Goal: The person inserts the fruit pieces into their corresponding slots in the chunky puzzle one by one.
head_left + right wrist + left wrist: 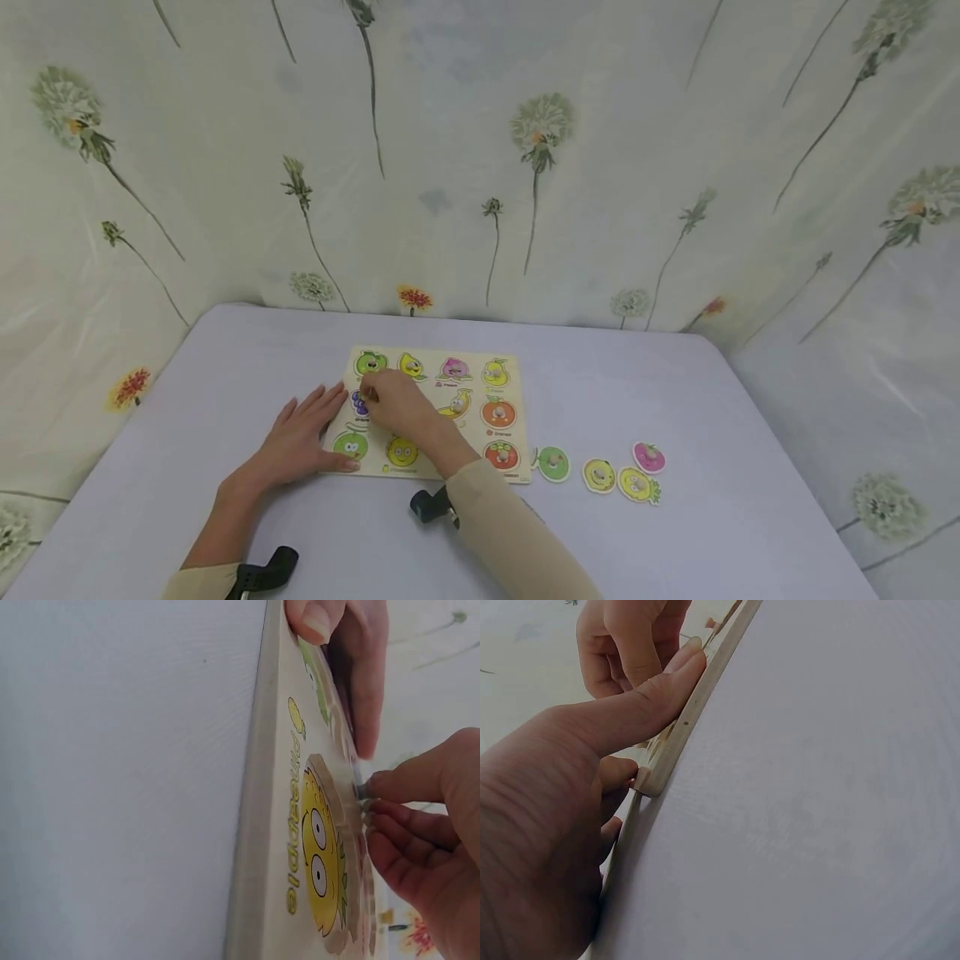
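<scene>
A wooden fruit puzzle board (pixel 480 475) lies on the table, with colourful fruit pictures and knobbed pieces in it. My left hand (pixel 303 437) spreads over its left edge, thumb on the near corner and fingers along the side. The right hand (pixel 401 404) reaches across the board to the left column, thumb and fingertips pinched together at the purple grape piece (pixel 358 404). In the right wrist view the right hand (pixel 431 825) pinches a small greenish-grey bit close over the board; the fingers hide most of it. The pineapple recess (pixel 321 847) shows its printed picture nearby.
Right of the board lie loose pieces: a round green one (pixel 553 464), a round yellow one (pixel 598 476), a pineapple piece (pixel 637 484) and a pink one (pixel 648 457). The white-covered table (pixel 712 533) meets a flower-printed cloth (pixel 450 167) behind.
</scene>
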`<state>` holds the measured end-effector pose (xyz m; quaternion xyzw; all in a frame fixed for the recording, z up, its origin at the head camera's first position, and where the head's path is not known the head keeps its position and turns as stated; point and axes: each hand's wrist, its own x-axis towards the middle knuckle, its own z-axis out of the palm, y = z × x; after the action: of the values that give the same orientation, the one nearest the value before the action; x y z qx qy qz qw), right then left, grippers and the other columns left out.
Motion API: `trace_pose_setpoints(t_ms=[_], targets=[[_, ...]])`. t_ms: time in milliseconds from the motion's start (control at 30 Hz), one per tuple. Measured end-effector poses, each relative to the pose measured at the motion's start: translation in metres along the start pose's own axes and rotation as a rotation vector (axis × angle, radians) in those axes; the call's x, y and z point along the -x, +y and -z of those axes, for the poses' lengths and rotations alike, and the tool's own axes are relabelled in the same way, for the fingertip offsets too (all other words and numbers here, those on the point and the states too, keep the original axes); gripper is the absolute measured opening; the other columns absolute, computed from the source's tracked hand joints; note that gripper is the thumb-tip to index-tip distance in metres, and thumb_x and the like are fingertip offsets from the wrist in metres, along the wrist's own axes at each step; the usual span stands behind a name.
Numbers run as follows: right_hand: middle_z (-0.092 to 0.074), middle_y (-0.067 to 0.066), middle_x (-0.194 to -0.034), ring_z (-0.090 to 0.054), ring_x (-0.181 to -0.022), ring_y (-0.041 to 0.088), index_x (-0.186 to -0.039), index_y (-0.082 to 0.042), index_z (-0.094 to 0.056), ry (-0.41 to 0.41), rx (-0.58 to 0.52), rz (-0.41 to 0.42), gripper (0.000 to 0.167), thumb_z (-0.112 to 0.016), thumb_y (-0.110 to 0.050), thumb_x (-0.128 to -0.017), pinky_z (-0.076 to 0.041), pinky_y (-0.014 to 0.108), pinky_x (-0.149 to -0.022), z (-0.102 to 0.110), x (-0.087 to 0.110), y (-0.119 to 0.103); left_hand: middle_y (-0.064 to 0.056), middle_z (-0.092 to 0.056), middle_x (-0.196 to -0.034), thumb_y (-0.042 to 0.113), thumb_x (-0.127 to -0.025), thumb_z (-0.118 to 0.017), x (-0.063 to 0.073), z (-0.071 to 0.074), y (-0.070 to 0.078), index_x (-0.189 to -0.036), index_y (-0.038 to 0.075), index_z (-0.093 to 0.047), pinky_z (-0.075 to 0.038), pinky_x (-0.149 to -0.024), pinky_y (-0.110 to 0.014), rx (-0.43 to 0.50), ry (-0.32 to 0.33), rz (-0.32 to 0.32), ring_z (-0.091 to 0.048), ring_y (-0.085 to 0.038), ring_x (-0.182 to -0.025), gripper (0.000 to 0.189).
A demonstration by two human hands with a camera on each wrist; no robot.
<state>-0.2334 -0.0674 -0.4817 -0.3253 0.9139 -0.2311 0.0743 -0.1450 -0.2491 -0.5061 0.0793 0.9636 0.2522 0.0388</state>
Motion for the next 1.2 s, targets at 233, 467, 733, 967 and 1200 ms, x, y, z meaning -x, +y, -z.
trace_pose_setpoints(t_ms=[233,467,733,967,1200], targets=[[-0.063,-0.008,-0.091,-0.054,-0.082,0.007,-0.106,-0.018,-0.071,0.015,-0.089,-0.026,0.012,-0.065,-0.018,-0.094,-0.047,0.018,-0.072,0.007,0.010,0.006,-0.009,-0.024,-0.166,0.067,-0.067,-0.079,0.000,0.001,0.002,-0.157,0.009,-0.029,-0.008,-0.120,-0.067,-0.004,0.002,-0.001,-0.018,-0.040,-0.153,0.118],[-0.060,-0.007,-0.086,-0.051,-0.079,0.008,-0.106,-0.017,-0.072,0.051,-0.099,-0.015,0.015,-0.064,-0.016,-0.093,-0.043,0.019,-0.069,0.011,0.019,0.017,-0.010,-0.024,-0.166,0.067,-0.067,-0.079,0.000,0.001,0.003,-0.157,0.008,-0.029,-0.007,-0.120,-0.067,0.000,-0.003,-0.006,-0.017,-0.041,-0.153,0.118],[-0.062,-0.004,-0.087,-0.052,-0.078,0.009,-0.103,-0.014,-0.071,0.068,-0.127,-0.005,0.013,-0.064,-0.013,-0.092,-0.045,0.018,-0.067,0.019,0.029,0.026,-0.010,-0.024,-0.166,0.068,-0.066,-0.079,-0.001,0.000,0.000,-0.157,0.008,-0.029,-0.007,-0.120,-0.067,-0.003,-0.002,0.005,-0.017,-0.041,-0.153,0.119],[-0.060,-0.005,-0.085,-0.052,-0.077,0.010,-0.099,-0.018,-0.071,0.052,-0.117,-0.034,0.008,-0.065,-0.021,-0.096,-0.044,0.019,-0.065,0.021,0.037,0.037,-0.011,-0.024,-0.166,0.068,-0.067,-0.078,-0.001,-0.001,0.000,-0.157,0.008,-0.028,-0.007,-0.120,-0.067,-0.013,0.006,0.005,-0.016,-0.041,-0.153,0.118],[-0.062,-0.006,-0.087,-0.052,-0.079,0.009,-0.103,-0.015,-0.072,0.074,-0.067,-0.011,0.011,-0.065,-0.018,-0.094,-0.045,0.018,-0.069,0.022,0.043,0.045,-0.012,-0.025,-0.165,0.065,-0.068,-0.079,-0.001,-0.002,0.002,-0.157,0.008,-0.028,-0.007,-0.120,-0.067,-0.014,0.006,0.008,-0.016,-0.041,-0.153,0.117]])
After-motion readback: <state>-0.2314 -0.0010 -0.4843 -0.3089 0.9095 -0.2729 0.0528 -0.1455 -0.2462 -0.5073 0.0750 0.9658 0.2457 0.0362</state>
